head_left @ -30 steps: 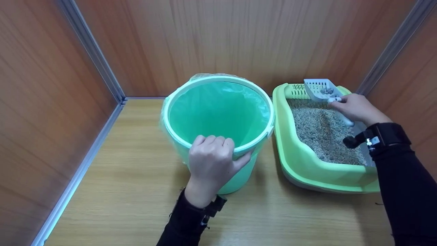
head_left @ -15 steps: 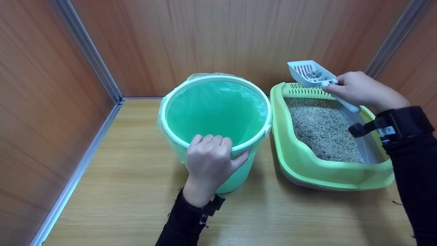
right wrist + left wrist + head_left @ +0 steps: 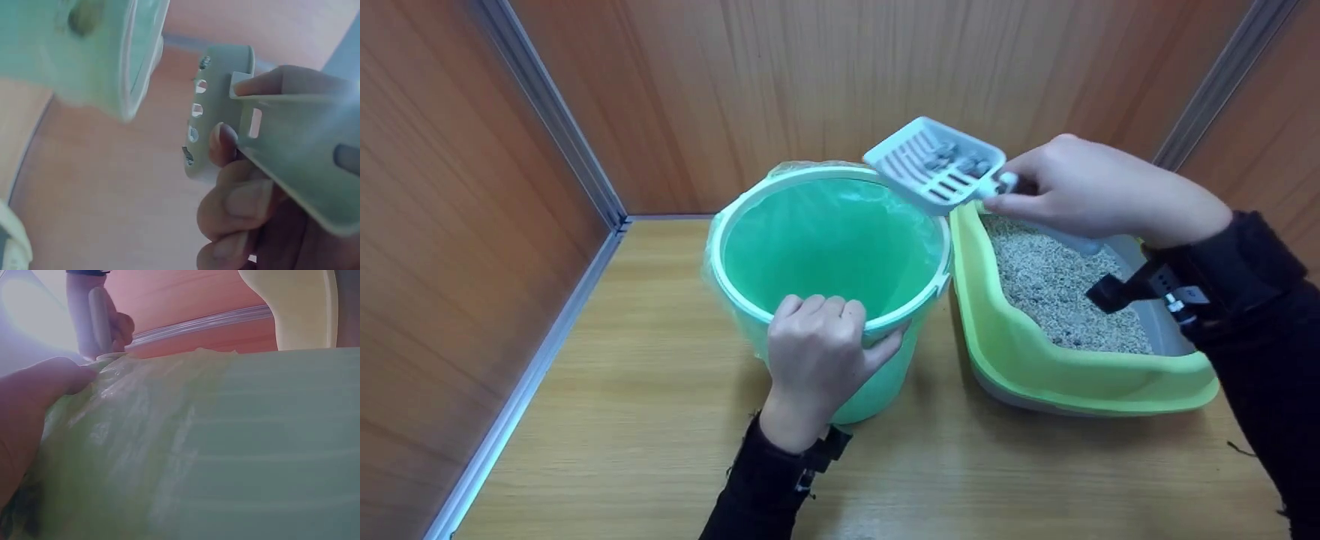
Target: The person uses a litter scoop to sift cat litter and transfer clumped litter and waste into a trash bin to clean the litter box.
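Observation:
A green trash can (image 3: 885, 375) with a clear plastic liner stands on the floor. My left hand (image 3: 821, 352) grips its near rim, fingers curled over the edge; in the left wrist view the thumb (image 3: 62, 377) lies against the liner outside. My right hand (image 3: 1099, 187) holds a pale slotted litter scoop (image 3: 907, 157) by the handle, its blade over the can's back right rim. Several grey clumps (image 3: 956, 159) lie in the blade. Seen from below in the right wrist view, fingers (image 3: 247, 199) wrap the scoop's handle (image 3: 304, 146).
To the right of the can stands a lime green litter box (image 3: 997, 322) filled with grey-brown litter (image 3: 1057, 292). Wood-grain panels (image 3: 660, 90) with metal edging close in the back and both sides. The wooden floor (image 3: 622, 390) extends left and front.
My right hand has lifted the scoop from above the litter box and carried it left to the can's rim. The left hand keeps its grip on the rim.

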`<state>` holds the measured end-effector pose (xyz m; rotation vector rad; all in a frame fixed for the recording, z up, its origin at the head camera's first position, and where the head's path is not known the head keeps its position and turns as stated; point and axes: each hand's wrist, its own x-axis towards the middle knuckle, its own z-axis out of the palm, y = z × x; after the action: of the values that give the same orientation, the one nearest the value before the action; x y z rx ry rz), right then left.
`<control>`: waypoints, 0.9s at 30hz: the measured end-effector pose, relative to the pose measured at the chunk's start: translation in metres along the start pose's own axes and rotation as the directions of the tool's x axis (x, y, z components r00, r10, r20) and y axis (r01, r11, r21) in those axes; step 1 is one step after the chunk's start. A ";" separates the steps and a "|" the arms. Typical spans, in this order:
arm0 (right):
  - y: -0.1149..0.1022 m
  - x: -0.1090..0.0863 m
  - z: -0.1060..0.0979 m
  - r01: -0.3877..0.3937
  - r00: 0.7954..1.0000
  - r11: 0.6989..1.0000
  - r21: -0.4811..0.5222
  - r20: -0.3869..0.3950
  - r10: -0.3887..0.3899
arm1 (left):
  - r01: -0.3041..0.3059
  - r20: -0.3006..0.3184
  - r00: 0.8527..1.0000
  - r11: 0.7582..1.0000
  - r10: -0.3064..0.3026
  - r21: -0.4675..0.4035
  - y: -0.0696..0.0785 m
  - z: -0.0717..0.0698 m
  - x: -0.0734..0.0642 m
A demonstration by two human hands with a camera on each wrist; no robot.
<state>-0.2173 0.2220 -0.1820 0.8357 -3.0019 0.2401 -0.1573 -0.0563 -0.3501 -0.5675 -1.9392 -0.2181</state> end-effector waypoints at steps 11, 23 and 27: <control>-0.035 0.029 0.035 0.192 0.973 0.961 -0.201 -0.085 -0.212 | 0.007 0.031 0.999 1.000 -0.007 0.011 -0.002 0.003 -0.001; -0.033 0.033 0.047 0.267 0.928 0.919 -0.290 -0.181 -0.327 | 0.008 0.006 1.000 1.000 -0.008 0.007 0.002 0.006 0.001; -0.035 0.034 0.050 0.273 0.904 0.886 -0.375 -0.214 -0.369 | 0.007 0.018 1.000 1.000 -0.007 0.005 0.002 0.006 0.002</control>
<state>-0.2270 0.1675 -0.2240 1.1314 -2.4852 -0.1501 -0.1616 -0.0518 -0.3512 -0.5615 -1.9585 -0.2131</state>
